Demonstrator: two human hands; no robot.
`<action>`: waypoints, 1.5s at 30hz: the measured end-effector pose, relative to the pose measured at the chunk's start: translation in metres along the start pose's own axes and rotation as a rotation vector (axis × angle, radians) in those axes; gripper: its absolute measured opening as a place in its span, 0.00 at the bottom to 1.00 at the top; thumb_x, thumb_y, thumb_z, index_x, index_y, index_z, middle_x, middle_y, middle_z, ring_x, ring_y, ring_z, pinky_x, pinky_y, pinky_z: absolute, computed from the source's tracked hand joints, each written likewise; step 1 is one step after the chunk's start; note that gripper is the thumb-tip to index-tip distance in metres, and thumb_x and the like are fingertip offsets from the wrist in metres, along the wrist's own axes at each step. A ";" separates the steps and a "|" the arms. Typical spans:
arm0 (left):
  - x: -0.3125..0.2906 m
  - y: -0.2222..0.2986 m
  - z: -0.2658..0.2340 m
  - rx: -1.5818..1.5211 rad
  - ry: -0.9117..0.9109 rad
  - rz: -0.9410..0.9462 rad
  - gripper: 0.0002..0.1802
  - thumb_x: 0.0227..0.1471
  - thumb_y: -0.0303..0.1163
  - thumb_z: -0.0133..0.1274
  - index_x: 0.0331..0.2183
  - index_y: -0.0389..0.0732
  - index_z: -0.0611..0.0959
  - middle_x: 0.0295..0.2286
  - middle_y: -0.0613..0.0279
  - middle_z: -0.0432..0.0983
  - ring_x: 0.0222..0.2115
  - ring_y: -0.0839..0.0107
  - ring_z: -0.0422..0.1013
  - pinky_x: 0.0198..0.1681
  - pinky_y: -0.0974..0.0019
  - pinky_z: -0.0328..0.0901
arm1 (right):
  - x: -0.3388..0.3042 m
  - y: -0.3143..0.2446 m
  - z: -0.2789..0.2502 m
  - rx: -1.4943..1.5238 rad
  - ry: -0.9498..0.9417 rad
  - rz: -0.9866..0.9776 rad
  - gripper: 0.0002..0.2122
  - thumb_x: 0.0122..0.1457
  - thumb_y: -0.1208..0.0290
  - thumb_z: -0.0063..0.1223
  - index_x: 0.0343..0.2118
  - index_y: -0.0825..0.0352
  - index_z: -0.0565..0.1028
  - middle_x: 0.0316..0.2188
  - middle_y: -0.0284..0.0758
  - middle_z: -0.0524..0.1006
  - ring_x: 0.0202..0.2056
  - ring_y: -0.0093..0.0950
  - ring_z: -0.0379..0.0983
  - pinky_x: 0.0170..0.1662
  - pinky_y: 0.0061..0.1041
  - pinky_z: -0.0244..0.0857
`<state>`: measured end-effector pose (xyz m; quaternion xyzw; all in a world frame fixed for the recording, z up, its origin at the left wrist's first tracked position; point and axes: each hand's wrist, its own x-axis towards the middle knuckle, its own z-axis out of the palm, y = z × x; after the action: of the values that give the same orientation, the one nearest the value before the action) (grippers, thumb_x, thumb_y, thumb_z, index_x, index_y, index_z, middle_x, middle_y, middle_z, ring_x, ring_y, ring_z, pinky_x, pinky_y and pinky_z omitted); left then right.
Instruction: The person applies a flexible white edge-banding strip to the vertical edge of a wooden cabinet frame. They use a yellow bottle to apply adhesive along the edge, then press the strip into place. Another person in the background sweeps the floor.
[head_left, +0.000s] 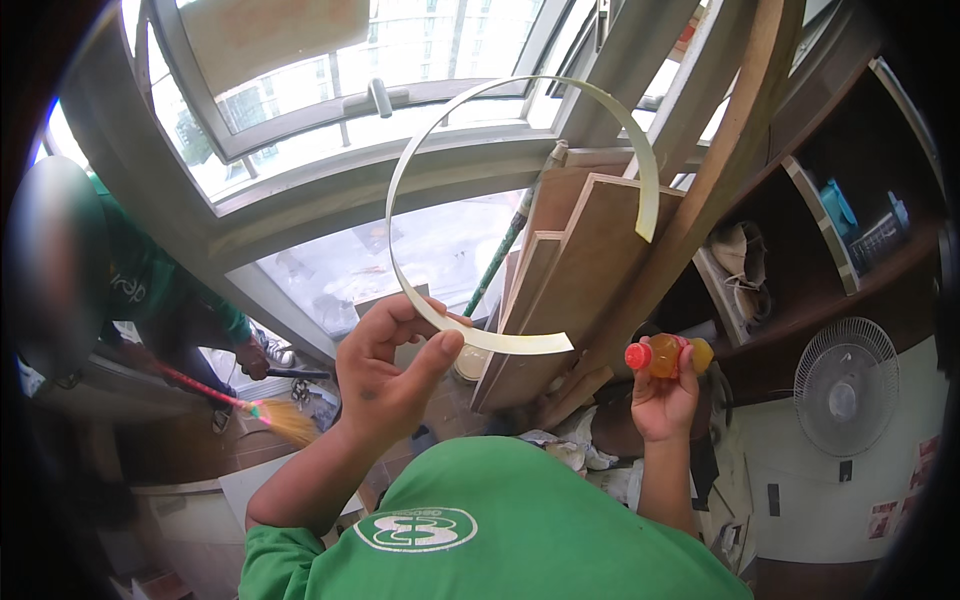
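My left hand [385,375] pinches a long, thin, cream-coloured strip [648,200] between thumb and fingers, near one end. The strip curls up and round in a wide open loop; its short end points right, and its other end hangs over the boards. On the right, my right hand [664,408] is closed round a small clear bottle [663,354] with a red cap and amber-yellow liquid. The bottle lies sideways in the fingers, cap to the left, apart from the strip.
Brown wooden boards [590,250] lean upright beside a green pole [500,255], in front of a window [370,60]. Dark shelves [810,290] and a round fan [848,385] stand right. At left, another person [165,280] in green holds a broom [285,420].
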<state>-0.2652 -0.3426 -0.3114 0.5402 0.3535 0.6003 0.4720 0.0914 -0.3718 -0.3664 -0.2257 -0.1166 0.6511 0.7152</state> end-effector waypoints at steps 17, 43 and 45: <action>0.046 0.004 0.086 0.476 -0.020 0.325 0.13 0.49 0.29 0.65 0.36 0.34 0.80 0.29 0.58 0.80 0.29 0.74 0.75 0.36 0.72 0.69 | 0.026 -0.047 -0.048 0.109 -0.043 0.030 0.16 0.64 0.59 0.54 0.46 0.65 0.74 0.46 0.43 0.78 0.51 0.40 0.75 0.45 0.42 0.80; -0.129 0.001 0.070 0.492 0.565 -0.213 0.15 0.53 0.30 0.62 0.40 0.34 0.79 0.33 0.60 0.81 0.35 0.76 0.75 0.40 0.70 0.69 | 0.102 0.018 -0.081 -0.161 -0.080 1.103 0.26 0.63 0.43 0.43 0.37 0.67 0.77 0.24 0.41 0.79 0.18 0.32 0.75 0.20 0.25 0.67; -0.169 -0.001 0.053 0.430 0.717 -0.275 0.16 0.53 0.33 0.62 0.40 0.32 0.79 0.33 0.63 0.80 0.34 0.79 0.74 0.39 0.73 0.68 | 0.107 0.043 -0.080 -0.281 -0.142 1.156 0.23 0.63 0.45 0.46 0.37 0.66 0.76 0.25 0.40 0.79 0.19 0.32 0.76 0.21 0.26 0.69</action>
<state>-0.2180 -0.5068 -0.3565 0.3317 0.6805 0.5943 0.2716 0.1044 -0.2778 -0.4701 -0.3010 -0.1073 0.9264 0.1989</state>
